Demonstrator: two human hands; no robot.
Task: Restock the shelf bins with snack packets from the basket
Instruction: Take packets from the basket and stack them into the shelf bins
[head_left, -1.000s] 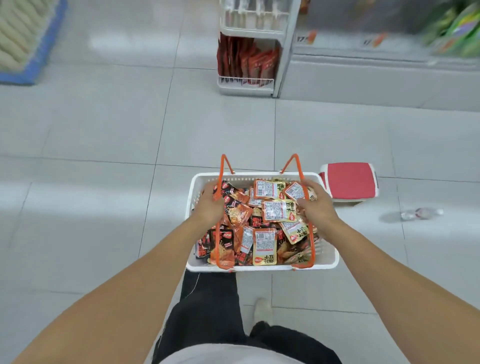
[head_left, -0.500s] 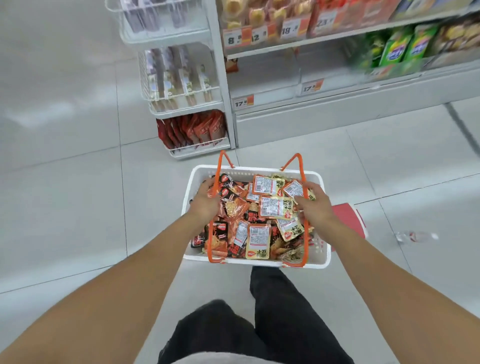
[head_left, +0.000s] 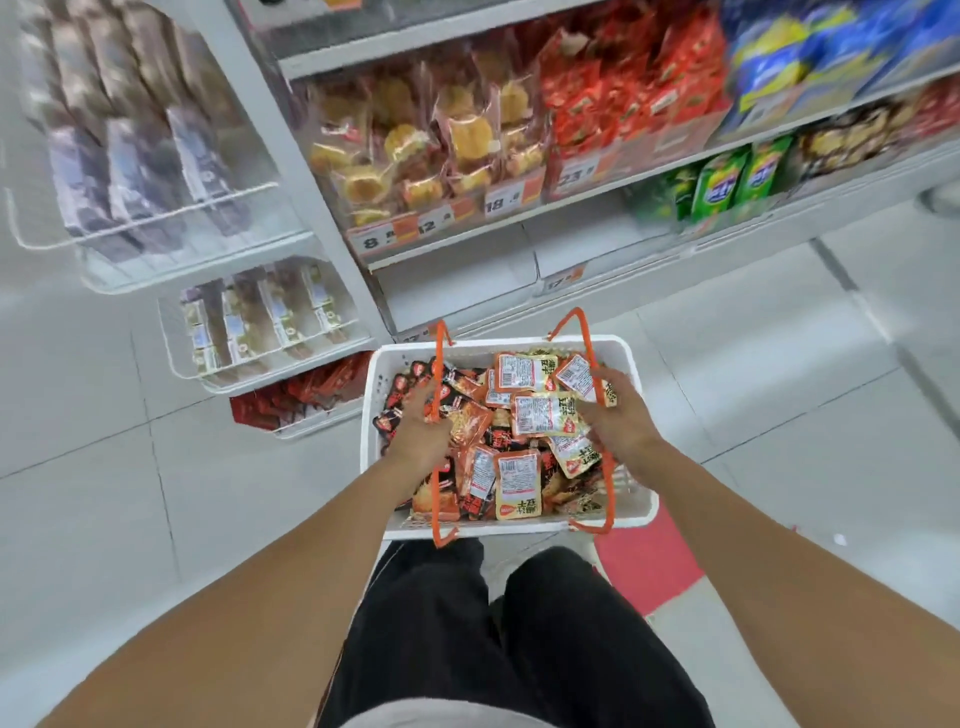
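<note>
1. compared with a second ago, the view has swung up from bare floor tiles to the shelving, and the white basket (head_left: 641, 410) now sits right in front of the end-of-aisle wire bins; the red stool (head_left: 644, 566) that was beside the basket now shows beneath its right corner.
2. both hands are on the orange handles: the left hand (head_left: 423, 431) curls round the left handle (head_left: 440, 364), and the right hand (head_left: 618, 415) wraps the right handle (head_left: 589, 348), so the basket hangs between them, carried at about thigh level above the person's dark trousers (head_left: 498, 634).
3. the snack packets (head_left: 519, 441) fill the basket in a loose heap, orange, black and yellow, none yet lifted out.
4. the lowest wire bin (head_left: 311, 400), just left of the basket, holds red packets that look like the same kind; the bin above it (head_left: 270, 332) holds pale boxed items, blurred.
5. the step in hand seems to be bringing the stock to the bins, so restocking itself has not begun.
6. next, the basket likely needs setting down on the floor or the stool so a hand is free, then a few packets gripped and slid upright into the low bin.
</note>
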